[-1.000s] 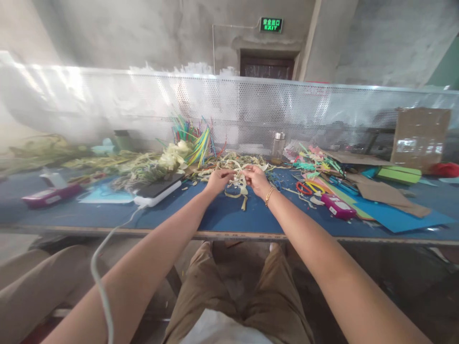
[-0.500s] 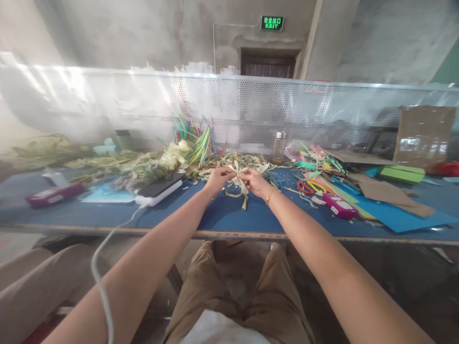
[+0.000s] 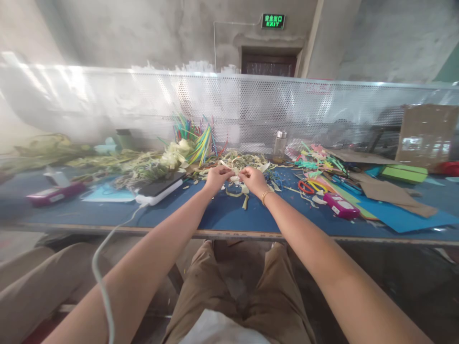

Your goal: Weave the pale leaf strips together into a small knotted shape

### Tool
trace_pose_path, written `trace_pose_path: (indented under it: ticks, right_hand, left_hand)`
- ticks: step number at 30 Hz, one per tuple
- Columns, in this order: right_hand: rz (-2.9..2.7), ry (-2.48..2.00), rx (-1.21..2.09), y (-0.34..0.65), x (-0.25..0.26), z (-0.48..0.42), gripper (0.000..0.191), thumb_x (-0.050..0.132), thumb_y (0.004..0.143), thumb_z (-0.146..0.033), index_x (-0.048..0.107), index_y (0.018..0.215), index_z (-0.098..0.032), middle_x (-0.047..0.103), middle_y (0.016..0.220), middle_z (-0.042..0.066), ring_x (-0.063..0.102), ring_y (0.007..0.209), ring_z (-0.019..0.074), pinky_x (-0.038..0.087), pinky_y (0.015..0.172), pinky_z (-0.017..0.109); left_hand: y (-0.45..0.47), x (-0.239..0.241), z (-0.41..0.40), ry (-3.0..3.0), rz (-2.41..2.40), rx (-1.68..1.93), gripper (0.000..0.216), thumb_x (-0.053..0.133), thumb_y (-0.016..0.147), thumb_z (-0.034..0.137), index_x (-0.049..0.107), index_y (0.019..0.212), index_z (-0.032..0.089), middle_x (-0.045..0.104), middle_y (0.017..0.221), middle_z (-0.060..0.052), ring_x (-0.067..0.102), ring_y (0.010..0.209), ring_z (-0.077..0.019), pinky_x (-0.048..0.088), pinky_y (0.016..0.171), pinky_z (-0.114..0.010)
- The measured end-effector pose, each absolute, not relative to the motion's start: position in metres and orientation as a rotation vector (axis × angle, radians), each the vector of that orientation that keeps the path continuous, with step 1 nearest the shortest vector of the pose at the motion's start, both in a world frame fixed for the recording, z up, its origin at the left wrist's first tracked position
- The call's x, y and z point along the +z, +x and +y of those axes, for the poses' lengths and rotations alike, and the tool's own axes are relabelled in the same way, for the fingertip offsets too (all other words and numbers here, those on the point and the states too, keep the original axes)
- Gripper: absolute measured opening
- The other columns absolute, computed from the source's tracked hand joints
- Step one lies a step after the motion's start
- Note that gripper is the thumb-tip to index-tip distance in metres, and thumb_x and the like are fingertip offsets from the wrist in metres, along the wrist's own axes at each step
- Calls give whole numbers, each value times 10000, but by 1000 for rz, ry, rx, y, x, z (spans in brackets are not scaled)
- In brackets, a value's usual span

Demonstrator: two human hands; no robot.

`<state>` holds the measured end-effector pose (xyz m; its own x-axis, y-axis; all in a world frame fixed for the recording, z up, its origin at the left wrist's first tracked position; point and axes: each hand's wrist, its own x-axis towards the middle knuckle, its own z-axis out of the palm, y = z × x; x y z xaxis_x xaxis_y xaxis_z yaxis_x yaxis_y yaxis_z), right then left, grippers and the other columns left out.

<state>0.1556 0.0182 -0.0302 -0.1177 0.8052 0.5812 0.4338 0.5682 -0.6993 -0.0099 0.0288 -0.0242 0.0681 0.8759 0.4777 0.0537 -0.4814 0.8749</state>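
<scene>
Where your hands met: over the blue table mat (image 3: 229, 217), near its middle and well back from the front edge.
Left hand (image 3: 216, 177): it was closed in a pinch on the pale yellow strips (image 3: 234, 177); the exact fingertip contact was too small to make out.
Right hand (image 3: 253, 180): it was closed on the same strips from the other side, with a gold bracelet (image 3: 266, 195) at the wrist.
Strips: thin, flat and ribbon-like with curled ends, they were held between your two hands just above the mat, with loose offcuts (image 3: 245, 201) lying beneath.
Risk, tearing: the strips looked papery and narrow, so in my judgement a hard pull between the hands could have snapped one.
Risk, dropping: a slackened pinch could have let the piece fall among offcuts of the same colour, where it would be hard to pick out.
Risk, snagging: the bracelet could have caught a trailing end. The white cable (image 3: 93, 267) hung off the table edge beside your left forearm, so an elbow could have dragged the power bank (image 3: 158, 189).
Surroundings: behind your hands were a stringy pile of pale green shreds (image 3: 143, 165), a fanned bundle of bright strips (image 3: 195, 138), a glass jar with a metal lid (image 3: 279, 145) and a perforated metal screen (image 3: 251, 105).
</scene>
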Motion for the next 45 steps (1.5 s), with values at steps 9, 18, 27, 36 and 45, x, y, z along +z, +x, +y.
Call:
trace_pose_path:
  ticks: [9, 18, 27, 36, 45]
  right_hand:
    - [-1869, -1058, 38, 155, -16, 3, 137, 600, 786, -339, 648, 847, -227, 622, 687, 9, 542, 630, 151, 371, 620, 266]
    - [-1836, -1111, 65, 155, -20, 6, 144, 536, 823, -296, 645, 774, -216, 647, 673, 18, 557, 616, 160, 375, 609, 278]
    - [-1859, -1101, -91, 155, -20, 11, 93, 620, 786, -313, 664, 746, -241, 661, 775, 25, 552, 834, 201, 365, 831, 338]
    - [-1790, -1130, -52, 154, -18, 7, 98, 616, 780, -318, 662, 737, -242, 668, 757, 12, 552, 785, 194, 365, 820, 342]
    - [-1745, -1182, -104, 153, -17, 5, 122, 597, 763, -313, 641, 694, -223, 674, 745, -2, 575, 779, 178, 378, 808, 321]
  left_hand:
    - [-16, -23, 28, 1854, 1098, 1460, 219, 686, 647, 372, 694, 698, 160, 647, 606, -19, 518, 488, -114, 371, 499, -238]
    - [-12, -23, 30, 1716, 1089, 1500, 170, 684, 634, 296, 643, 728, 160, 661, 647, -12, 495, 469, -101, 386, 494, -238]
    - [-15, -23, 29, 1794, 1130, 1501, 170, 671, 661, 314, 678, 759, 176, 558, 526, 33, 454, 437, -98, 356, 488, -234]
    - [-9, -23, 26, 1866, 976, 1410, 221, 656, 683, 351, 699, 786, 161, 596, 572, 13, 512, 505, -113, 384, 533, -237]
    - [-6, -20, 19, 1797, 814, 1363, 328, 741, 600, 398, 689, 800, 143, 629, 625, -4, 528, 545, -110, 415, 558, -242]
